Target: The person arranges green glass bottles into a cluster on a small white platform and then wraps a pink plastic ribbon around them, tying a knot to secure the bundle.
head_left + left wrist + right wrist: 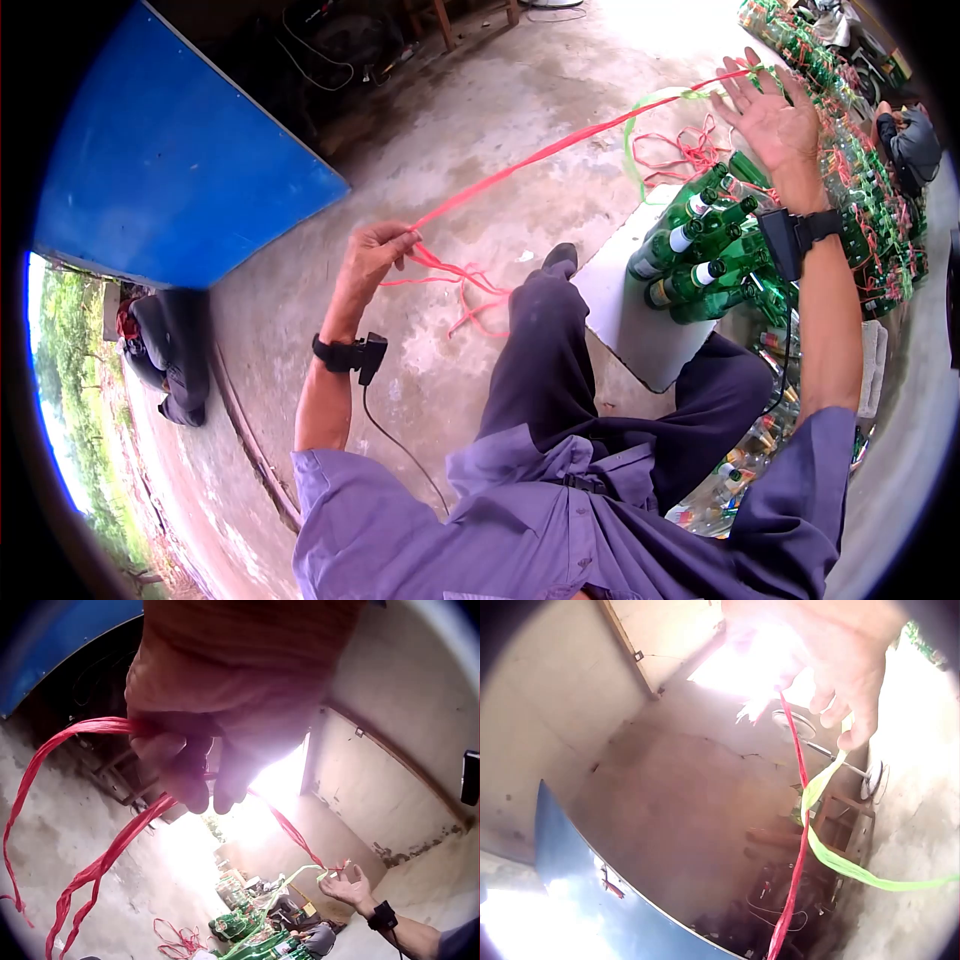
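A red plastic string point(560, 145) stretches between the two hands. My left hand point(378, 247) pinches it between thumb and fingers, and loose red tails hang below. In the left wrist view, a loop of the red string point(75, 729) arches out beside the left hand. My right hand point(775, 125) is raised above the bottles, palm up, with several fingers extended. It holds the red string's frayed end near its fingertips. A light green string point(840, 862) hangs from the right hand and crosses the red one.
Several green glass bottles point(690, 240) stand close together by a white board point(640, 330) in front of me. A red string tangle point(685, 150) lies on the floor behind them. More bottles point(870, 190) are stacked along the right. A blue panel point(180, 150) stands at the left.
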The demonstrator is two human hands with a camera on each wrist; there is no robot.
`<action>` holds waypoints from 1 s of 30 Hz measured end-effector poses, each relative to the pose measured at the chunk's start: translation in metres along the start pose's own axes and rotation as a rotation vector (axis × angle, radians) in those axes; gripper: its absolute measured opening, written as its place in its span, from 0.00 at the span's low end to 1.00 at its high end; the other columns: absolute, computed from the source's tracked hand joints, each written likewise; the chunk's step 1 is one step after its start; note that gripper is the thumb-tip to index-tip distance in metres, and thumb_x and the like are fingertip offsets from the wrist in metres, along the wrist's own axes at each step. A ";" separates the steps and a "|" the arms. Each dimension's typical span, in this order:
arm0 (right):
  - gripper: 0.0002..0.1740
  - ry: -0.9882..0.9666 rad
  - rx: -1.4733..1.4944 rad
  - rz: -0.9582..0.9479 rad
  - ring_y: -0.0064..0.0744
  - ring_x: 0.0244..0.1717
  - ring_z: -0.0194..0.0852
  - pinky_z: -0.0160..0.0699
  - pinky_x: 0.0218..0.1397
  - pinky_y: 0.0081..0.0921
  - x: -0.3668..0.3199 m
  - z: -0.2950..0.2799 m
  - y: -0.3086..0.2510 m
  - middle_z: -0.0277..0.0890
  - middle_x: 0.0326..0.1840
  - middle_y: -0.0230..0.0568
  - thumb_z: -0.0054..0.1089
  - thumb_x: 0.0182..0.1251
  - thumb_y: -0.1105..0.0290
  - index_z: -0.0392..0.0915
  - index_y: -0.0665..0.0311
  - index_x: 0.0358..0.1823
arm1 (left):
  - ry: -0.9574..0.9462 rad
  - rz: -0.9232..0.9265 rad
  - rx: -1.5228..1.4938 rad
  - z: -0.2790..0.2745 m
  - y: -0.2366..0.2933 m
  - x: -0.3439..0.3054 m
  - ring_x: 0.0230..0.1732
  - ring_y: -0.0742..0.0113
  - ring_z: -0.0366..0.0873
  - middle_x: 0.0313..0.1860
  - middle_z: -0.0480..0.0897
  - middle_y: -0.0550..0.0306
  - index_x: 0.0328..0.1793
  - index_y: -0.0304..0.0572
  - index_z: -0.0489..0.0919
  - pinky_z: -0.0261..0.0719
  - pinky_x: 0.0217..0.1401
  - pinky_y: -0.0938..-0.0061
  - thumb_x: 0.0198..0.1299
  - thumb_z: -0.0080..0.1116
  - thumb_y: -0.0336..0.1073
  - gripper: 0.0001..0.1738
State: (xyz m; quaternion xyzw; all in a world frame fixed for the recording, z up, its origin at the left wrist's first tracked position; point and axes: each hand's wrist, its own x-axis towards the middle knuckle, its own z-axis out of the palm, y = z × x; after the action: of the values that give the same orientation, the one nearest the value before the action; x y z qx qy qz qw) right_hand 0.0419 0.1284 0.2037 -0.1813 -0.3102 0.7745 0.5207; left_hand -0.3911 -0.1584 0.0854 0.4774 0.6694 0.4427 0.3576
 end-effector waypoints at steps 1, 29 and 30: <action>0.37 -0.019 -0.038 0.012 0.52 0.77 0.52 0.48 0.79 0.53 -0.001 0.000 0.005 0.57 0.74 0.56 0.60 0.64 0.59 0.59 0.69 0.71 | -0.001 0.000 0.001 -0.002 0.004 -0.005 0.21 0.83 0.69 0.22 0.80 0.66 0.41 0.38 0.86 0.58 0.22 0.84 0.64 0.63 0.35 0.08; 0.15 -0.607 -1.166 -0.049 0.28 0.34 0.82 0.79 0.43 0.28 -0.063 0.113 0.233 0.84 0.37 0.48 0.61 0.64 0.64 0.82 0.64 0.49 | -0.160 0.241 -0.028 -0.011 0.138 -0.023 0.18 0.84 0.61 0.24 0.80 0.65 0.45 0.36 0.86 0.56 0.20 0.87 0.68 0.60 0.39 0.13; 0.12 -0.615 -1.149 -0.113 0.27 0.30 0.81 0.79 0.40 0.28 -0.059 0.105 0.238 0.83 0.33 0.47 0.60 0.65 0.66 0.83 0.65 0.44 | -0.166 0.239 -0.041 -0.011 0.139 -0.020 0.18 0.84 0.61 0.28 0.82 0.64 0.45 0.35 0.86 0.57 0.21 0.86 0.68 0.60 0.39 0.13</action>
State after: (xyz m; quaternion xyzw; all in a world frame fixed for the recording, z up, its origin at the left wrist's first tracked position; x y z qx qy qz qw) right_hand -0.1636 -0.0193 0.1202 -0.1844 -0.8185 0.4734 0.2682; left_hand -0.3501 -0.1596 0.2199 0.5812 0.5668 0.4549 0.3661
